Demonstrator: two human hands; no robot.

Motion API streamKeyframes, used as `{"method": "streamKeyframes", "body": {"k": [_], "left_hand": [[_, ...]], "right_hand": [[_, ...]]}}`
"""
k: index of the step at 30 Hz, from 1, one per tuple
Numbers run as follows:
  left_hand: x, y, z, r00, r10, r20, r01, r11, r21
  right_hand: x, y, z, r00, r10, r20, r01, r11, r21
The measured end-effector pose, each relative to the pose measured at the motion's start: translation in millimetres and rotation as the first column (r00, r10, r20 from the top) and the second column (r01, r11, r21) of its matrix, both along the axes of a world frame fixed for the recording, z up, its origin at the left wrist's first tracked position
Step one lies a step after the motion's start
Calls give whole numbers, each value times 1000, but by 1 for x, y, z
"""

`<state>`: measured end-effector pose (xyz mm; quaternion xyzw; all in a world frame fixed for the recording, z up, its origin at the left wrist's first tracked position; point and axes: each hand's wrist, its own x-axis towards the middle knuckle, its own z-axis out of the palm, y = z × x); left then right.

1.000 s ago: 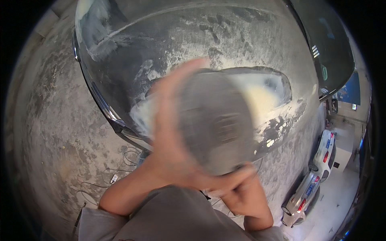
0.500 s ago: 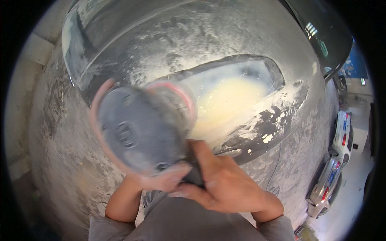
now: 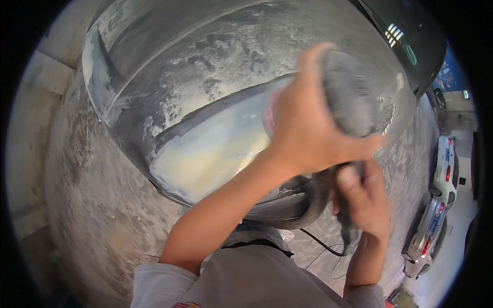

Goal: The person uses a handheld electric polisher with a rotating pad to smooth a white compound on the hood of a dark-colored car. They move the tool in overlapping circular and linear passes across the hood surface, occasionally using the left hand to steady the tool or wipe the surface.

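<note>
A dark grey electric sander (image 3: 351, 92), blurred by motion, lies over the right part of a dusty car panel (image 3: 154, 77). My left hand (image 3: 308, 123) wraps round the sander's head from the left. Lower down, my right hand (image 3: 371, 203) is closed round its rear handle. A bit of the pink-edged sanding pad shows left of my left hand; the rest is hidden beneath the tool. To the left spreads a smooth patch of cream and pale blue-white body filler (image 3: 200, 159), ringed by a dark sanded border.
A thick dark hose (image 3: 313, 203) curves below the sander, and a thin black cable (image 3: 323, 248) hangs near my right forearm. Dusty concrete floor (image 3: 97, 205) surrounds the panel. A dark car window (image 3: 411, 41) is at upper right. Parked cars (image 3: 426, 231) stand far right.
Both hands have carried the sander from the left end of the filler patch to the right, uncovering the patch's left part. My left forearm now crosses in front of the panel.
</note>
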<state>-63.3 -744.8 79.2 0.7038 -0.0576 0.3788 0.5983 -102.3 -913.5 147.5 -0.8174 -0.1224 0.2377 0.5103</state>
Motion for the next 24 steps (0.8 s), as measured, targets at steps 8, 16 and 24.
{"method": "streamKeyframes", "body": {"k": [8,16,24], "left_hand": [[-83,47,-11,984,110,-137,-153,922,-357],[75,-37,7,978,-207,17,208,975,-80],[-21,25,-1,989,-83,-123,50,966,-252]], "right_hand": [[-4,24,-8,882,466,-66,-470,879,-73],[48,-21,20,984,-173,-35,172,985,-19],[26,8,0,950,304,70,-300,952,-61]]}}
